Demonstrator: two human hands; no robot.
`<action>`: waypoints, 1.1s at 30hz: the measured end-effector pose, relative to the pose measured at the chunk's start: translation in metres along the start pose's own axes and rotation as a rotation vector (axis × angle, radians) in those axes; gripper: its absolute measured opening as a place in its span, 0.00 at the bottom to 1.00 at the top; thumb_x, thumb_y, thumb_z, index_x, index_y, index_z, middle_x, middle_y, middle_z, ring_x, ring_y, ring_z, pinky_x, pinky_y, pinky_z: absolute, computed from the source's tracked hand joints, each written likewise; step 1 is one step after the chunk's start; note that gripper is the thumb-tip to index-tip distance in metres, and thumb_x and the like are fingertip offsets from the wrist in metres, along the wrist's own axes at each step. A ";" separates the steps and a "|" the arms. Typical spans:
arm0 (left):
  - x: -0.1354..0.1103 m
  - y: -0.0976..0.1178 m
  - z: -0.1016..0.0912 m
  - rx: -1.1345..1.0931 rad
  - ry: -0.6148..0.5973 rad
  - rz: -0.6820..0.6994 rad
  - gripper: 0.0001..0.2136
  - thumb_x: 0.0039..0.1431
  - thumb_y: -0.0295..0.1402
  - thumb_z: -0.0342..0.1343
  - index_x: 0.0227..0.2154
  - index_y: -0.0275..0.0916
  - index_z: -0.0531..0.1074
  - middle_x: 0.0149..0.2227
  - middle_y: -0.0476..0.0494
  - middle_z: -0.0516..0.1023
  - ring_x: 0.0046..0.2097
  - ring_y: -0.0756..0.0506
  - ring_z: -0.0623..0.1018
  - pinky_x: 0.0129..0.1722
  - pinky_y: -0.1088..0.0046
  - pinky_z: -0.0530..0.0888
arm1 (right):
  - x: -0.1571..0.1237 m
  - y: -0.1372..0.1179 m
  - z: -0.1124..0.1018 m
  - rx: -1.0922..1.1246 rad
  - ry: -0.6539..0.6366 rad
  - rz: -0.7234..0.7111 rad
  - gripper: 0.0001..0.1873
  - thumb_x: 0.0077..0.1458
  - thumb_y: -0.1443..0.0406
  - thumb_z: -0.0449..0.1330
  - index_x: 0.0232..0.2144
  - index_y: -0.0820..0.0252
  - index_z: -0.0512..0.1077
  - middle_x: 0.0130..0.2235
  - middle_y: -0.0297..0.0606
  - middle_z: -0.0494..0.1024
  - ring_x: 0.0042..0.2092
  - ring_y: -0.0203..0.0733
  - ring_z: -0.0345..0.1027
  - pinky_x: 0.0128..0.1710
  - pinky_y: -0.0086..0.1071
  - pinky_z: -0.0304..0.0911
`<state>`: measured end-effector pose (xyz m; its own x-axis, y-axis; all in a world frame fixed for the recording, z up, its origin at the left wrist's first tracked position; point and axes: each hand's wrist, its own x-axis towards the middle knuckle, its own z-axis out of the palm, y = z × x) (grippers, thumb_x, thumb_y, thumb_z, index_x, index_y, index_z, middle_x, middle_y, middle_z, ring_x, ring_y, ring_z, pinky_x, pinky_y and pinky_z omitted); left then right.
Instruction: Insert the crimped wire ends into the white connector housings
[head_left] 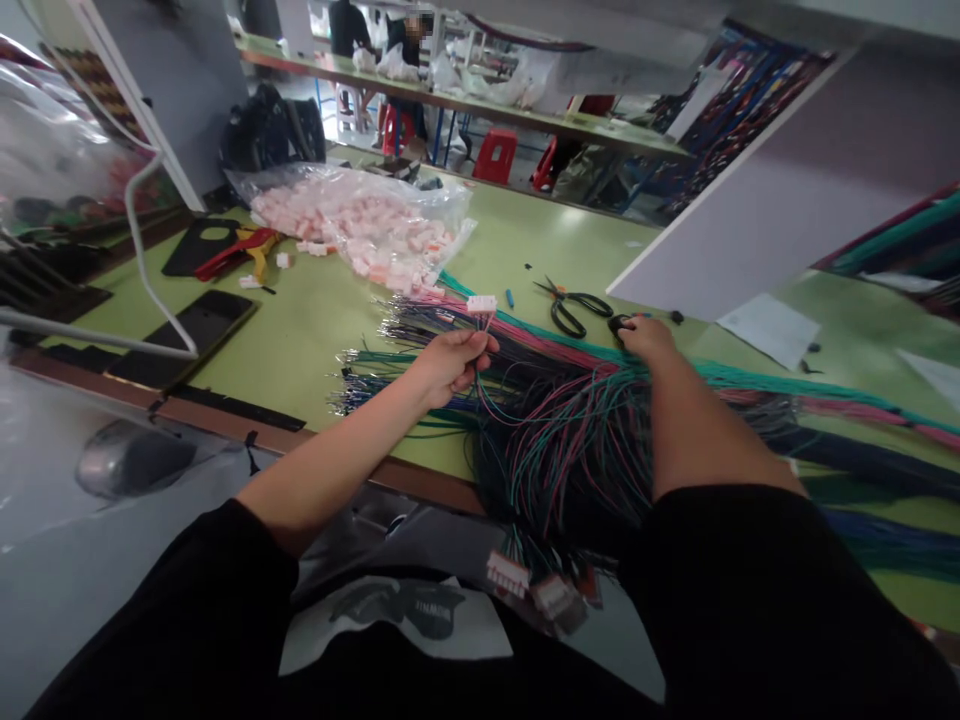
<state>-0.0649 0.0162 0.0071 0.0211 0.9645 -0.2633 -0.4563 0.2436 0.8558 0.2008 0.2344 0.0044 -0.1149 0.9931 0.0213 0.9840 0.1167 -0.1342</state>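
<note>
My left hand [456, 365] is closed round a few thin wires just below a white connector [481, 304], which stands up above the fingers. My right hand [648, 338] reaches across the wire bundles, its fingers closed on a small black roll [619, 326] that looks like electrical tape. Beside that roll lie black-handled scissors [574, 305] with orange near the pivot. Between my arms spreads a heap of green, pink and black wires [577, 430], its bare terminal ends [349, 390] pointing left. Finished-looking white connectors [508, 574] hang from wires over the table's front edge.
A clear plastic bag of white connectors [360, 225] sits at the back left. Red-and-yellow pliers [240, 255], a black phone-like slab [187, 335] and a white bent rod [139, 230] are at left. A grey panel [757, 190] rises at right; people sit beyond.
</note>
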 end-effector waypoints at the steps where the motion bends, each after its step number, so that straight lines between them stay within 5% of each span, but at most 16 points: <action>1: 0.000 0.000 0.000 0.000 -0.001 0.000 0.13 0.65 0.28 0.44 0.25 0.34 0.66 0.14 0.57 0.63 0.10 0.60 0.54 0.10 0.84 0.46 | -0.002 -0.003 -0.004 0.010 -0.007 0.018 0.15 0.54 0.69 0.53 0.42 0.68 0.75 0.37 0.52 0.78 0.38 0.45 0.70 0.38 0.37 0.63; 4: -0.001 0.000 -0.001 0.007 0.009 0.004 0.12 0.65 0.28 0.45 0.26 0.34 0.67 0.15 0.57 0.62 0.10 0.60 0.53 0.11 0.83 0.46 | -0.020 -0.019 -0.019 0.176 -0.048 -0.007 0.17 0.55 0.66 0.53 0.45 0.68 0.73 0.30 0.43 0.76 0.28 0.36 0.66 0.31 0.32 0.62; 8: -0.003 0.001 0.001 0.020 0.016 0.042 0.11 0.65 0.26 0.44 0.28 0.34 0.67 0.15 0.58 0.61 0.11 0.60 0.53 0.12 0.83 0.46 | -0.082 -0.054 -0.039 0.504 -0.146 -0.229 0.16 0.52 0.62 0.56 0.41 0.61 0.75 0.24 0.33 0.70 0.23 0.32 0.59 0.27 0.29 0.59; 15: -0.007 -0.003 0.006 0.149 -0.009 0.177 0.08 0.61 0.20 0.44 0.31 0.35 0.65 0.17 0.58 0.62 0.14 0.59 0.54 0.15 0.82 0.47 | -0.173 -0.105 -0.052 0.402 -0.120 -0.533 0.17 0.51 0.57 0.55 0.39 0.57 0.76 0.35 0.38 0.78 0.37 0.45 0.70 0.38 0.39 0.64; 23: -0.004 -0.012 0.008 0.223 0.061 0.335 0.09 0.58 0.21 0.48 0.25 0.38 0.59 0.18 0.58 0.62 0.21 0.56 0.60 0.24 0.79 0.57 | -0.181 -0.129 -0.042 0.171 0.051 -0.684 0.16 0.54 0.61 0.50 0.38 0.59 0.75 0.39 0.44 0.78 0.41 0.48 0.71 0.40 0.39 0.64; 33: -0.005 -0.012 0.005 0.497 0.054 0.540 0.10 0.51 0.17 0.46 0.26 0.40 0.57 0.25 0.54 0.65 0.31 0.50 0.67 0.36 0.73 0.64 | -0.187 -0.147 -0.043 -0.124 0.072 -0.583 0.17 0.58 0.63 0.47 0.38 0.61 0.75 0.40 0.47 0.78 0.42 0.51 0.70 0.35 0.37 0.61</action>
<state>-0.0554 0.0090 0.0005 -0.1426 0.9598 0.2417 0.0670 -0.2343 0.9698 0.0839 0.0312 0.0631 -0.6349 0.7624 0.1245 0.7708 0.6360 0.0364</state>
